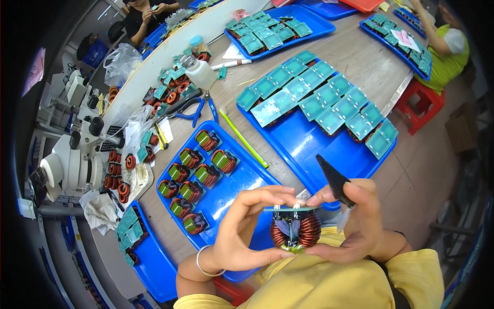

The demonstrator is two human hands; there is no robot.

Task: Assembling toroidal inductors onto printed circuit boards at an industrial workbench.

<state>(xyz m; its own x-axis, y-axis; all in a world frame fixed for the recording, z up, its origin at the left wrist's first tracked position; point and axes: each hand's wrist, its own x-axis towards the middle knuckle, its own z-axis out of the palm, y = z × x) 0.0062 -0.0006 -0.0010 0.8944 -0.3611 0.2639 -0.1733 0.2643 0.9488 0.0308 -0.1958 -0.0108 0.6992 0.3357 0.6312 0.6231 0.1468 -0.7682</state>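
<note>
Above the table's near edge, a copper-wound toroidal coil (311, 230) is held between my two hands, its small green circuit board (275, 209) on top. My left hand (234, 234) grips it from the left, thumb below and fingers at the board. From the other side my right hand (363, 232) pinches it, thumb under the coil and a fingertip at the board's edge. A tapered black tool with a textured face (333, 177) is also tucked in my right hand, pointing up and left; its kind is unclear. A pale bracelet (201, 262) circles my left wrist.
Just beyond my hands lies a blue tray (231, 188) with several coils; right of it, another blue tray (288, 154) holds rows of green boards. Between them rests a green stick (244, 139). Blue-handled pliers (195, 110) and a bottle (199, 74) stand farther back. Co-workers sit beyond.
</note>
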